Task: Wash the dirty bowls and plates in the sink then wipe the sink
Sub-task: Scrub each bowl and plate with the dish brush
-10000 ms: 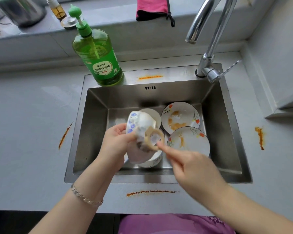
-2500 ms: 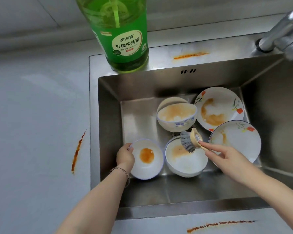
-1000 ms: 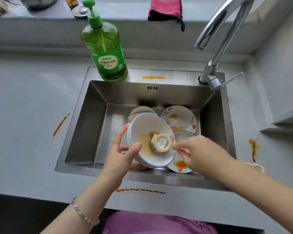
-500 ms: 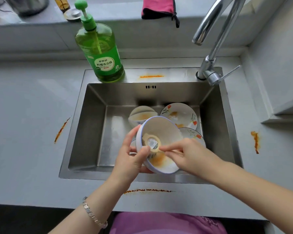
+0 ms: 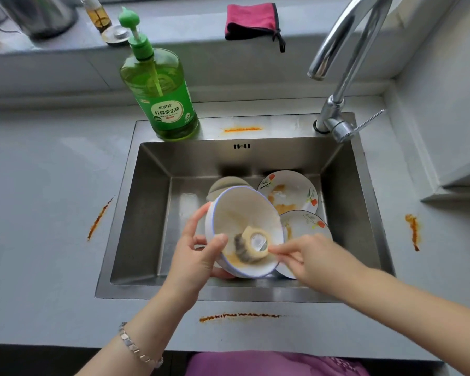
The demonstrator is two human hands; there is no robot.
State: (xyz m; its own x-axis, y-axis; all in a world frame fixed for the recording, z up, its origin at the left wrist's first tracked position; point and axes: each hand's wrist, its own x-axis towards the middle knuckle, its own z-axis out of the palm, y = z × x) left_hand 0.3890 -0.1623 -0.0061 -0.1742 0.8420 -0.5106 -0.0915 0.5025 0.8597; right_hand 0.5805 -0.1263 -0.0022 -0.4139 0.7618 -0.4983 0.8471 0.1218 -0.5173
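1. The left hand [image 5: 198, 256] grips a white bowl [image 5: 244, 213] with a blue rim. The thumb is on the rim and the fingers curl behind it.
2. The bowl is tilted above the front of the shiny steel sink [image 5: 125, 234].
3. The right hand [image 5: 318, 259] pinches a dish brush [image 5: 253, 246]. Its round head presses on brown smears inside the bowl.
4. The fingers hide most of the brush handle.
5. Two round dirty plates [image 5: 288, 191] lie near the sink's right wall, partly hidden by the bowl.

White, blue-rimmed bowl [image 5: 244, 213]; green bottle [image 5: 163, 96]
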